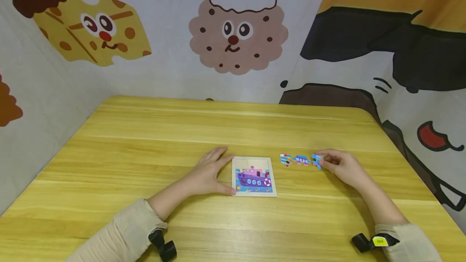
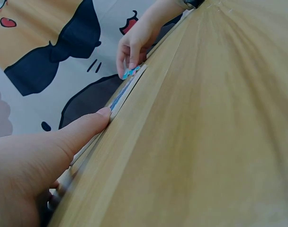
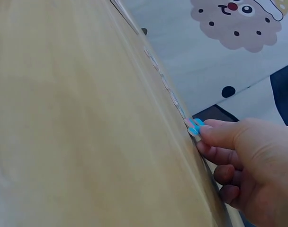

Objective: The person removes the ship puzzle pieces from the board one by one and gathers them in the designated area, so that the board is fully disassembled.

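The right fingers (image 3: 222, 136) hide part of the blue puzzle piece (image 3: 193, 128).

there is one small yellow label (image 1: 380, 241). it sits on the black strap (image 1: 392, 240) around the tan sleeve (image 1: 415, 246) on the person's right arm, at the near right side of the table (image 1: 291, 221). the label has a short row of dark marks. they look like letters or numbers, but they are too tiny and blurry to read for sure. no words can be read.
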The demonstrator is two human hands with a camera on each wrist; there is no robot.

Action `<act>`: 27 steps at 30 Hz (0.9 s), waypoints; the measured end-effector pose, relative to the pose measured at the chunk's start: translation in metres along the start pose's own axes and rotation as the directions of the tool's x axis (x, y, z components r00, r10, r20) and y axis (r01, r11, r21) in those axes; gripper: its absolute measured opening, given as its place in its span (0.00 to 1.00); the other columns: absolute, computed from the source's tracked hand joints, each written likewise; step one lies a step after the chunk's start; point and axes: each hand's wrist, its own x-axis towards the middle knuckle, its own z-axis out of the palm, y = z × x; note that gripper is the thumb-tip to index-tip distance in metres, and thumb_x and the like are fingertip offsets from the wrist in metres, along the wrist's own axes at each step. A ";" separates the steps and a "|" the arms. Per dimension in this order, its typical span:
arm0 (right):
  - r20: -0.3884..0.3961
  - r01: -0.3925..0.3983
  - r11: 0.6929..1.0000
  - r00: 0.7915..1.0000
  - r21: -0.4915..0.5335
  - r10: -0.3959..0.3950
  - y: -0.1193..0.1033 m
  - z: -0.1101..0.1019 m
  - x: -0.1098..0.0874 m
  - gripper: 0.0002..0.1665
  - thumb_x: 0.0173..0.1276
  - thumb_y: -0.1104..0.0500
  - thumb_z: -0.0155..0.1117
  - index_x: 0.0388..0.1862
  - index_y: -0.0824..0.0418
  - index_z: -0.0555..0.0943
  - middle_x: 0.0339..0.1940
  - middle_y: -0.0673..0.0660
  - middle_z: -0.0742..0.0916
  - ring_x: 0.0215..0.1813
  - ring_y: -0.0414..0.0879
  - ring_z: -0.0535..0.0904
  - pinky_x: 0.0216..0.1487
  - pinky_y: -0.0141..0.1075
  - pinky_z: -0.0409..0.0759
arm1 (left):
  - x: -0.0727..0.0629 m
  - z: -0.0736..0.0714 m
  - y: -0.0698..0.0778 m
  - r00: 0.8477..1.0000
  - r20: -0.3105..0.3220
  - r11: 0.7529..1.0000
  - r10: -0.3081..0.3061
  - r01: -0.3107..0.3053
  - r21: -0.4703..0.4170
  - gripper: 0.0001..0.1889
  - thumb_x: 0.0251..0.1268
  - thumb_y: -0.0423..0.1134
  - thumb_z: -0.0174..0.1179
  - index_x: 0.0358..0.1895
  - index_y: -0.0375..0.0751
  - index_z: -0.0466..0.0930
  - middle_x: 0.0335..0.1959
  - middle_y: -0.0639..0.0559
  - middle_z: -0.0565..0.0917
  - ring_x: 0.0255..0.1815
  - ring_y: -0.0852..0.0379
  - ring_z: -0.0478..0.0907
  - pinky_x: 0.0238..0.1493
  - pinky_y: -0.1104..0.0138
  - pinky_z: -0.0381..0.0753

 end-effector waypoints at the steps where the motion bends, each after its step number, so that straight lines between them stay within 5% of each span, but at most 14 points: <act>1: 0.006 -0.008 1.000 1.000 -0.011 0.008 -0.001 0.000 0.001 0.15 0.66 0.64 0.64 0.52 0.64 0.82 0.26 0.52 0.81 0.25 0.40 0.71 0.22 0.32 0.71 | 0.000 0.000 0.000 1.000 0.000 1.000 -0.001 0.001 0.000 0.57 0.42 0.71 0.66 0.74 0.43 0.57 0.77 0.41 0.46 0.76 0.42 0.39 0.71 0.46 0.40; 13: 0.049 -0.003 0.981 0.999 -0.196 0.013 -0.007 -0.003 0.004 0.14 0.65 0.63 0.66 0.50 0.62 0.84 0.25 0.48 0.79 0.27 0.43 0.68 0.25 0.33 0.66 | 0.000 0.000 -0.001 1.000 0.001 1.000 -0.004 0.004 0.007 0.58 0.41 0.72 0.65 0.74 0.44 0.57 0.77 0.42 0.46 0.76 0.43 0.40 0.71 0.47 0.41; 27: -0.007 -0.012 0.995 1.000 -0.095 0.011 -0.007 -0.005 0.000 0.16 0.68 0.62 0.63 0.53 0.63 0.82 0.24 0.51 0.79 0.24 0.42 0.69 0.21 0.32 0.69 | 0.000 0.001 -0.002 1.000 -0.001 1.000 -0.010 0.010 0.002 0.58 0.41 0.73 0.64 0.75 0.45 0.56 0.77 0.43 0.46 0.76 0.43 0.39 0.71 0.47 0.40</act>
